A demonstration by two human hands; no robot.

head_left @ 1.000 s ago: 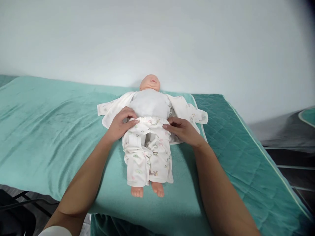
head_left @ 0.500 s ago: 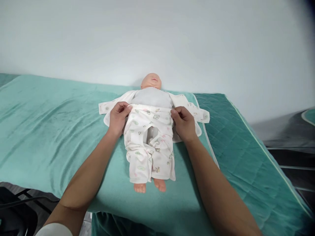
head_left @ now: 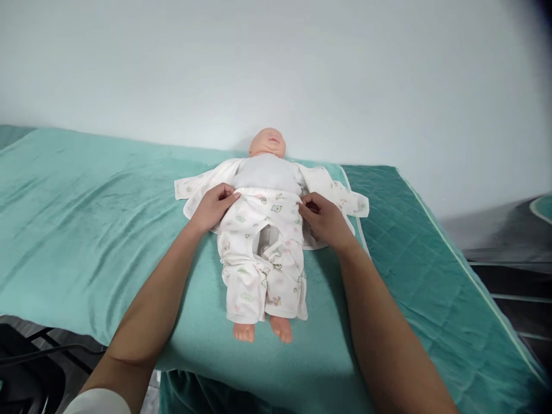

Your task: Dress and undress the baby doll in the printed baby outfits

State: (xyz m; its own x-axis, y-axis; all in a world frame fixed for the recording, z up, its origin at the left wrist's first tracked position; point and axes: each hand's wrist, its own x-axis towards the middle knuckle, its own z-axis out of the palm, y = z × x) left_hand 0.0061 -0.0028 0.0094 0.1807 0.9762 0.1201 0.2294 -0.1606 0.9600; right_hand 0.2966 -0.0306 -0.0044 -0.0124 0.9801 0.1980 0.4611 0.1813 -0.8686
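Observation:
A baby doll point(head_left: 267, 144) lies on its back, head toward the wall and bare feet toward me. White printed baby pants point(head_left: 276, 208) cover its legs up to the waist, with an opening at the crotch. My left hand point(head_left: 214, 206) pinches the waistband at the left side. On the right side, my right hand point(head_left: 324, 216) has its fingers closed on the other end of the waistband. A printed baby shirt point(head_left: 357, 204) lies spread open under the doll, its sleeves out to both sides. The doll's grey-white torso point(head_left: 267, 172) is bare at the front.
A light green blanket point(head_left: 95, 230) covers the bed under the doll. To the right is a darker quilted cover point(head_left: 431, 276). A white wall point(head_left: 276, 69) rises behind the bed. A black object with a cable point(head_left: 30, 368) stands at the lower left.
Both hands stay at the waistband; the left thumb now lies flatter over its edge, and the right hand has shifted slightly outward and down. The view has moved a little.

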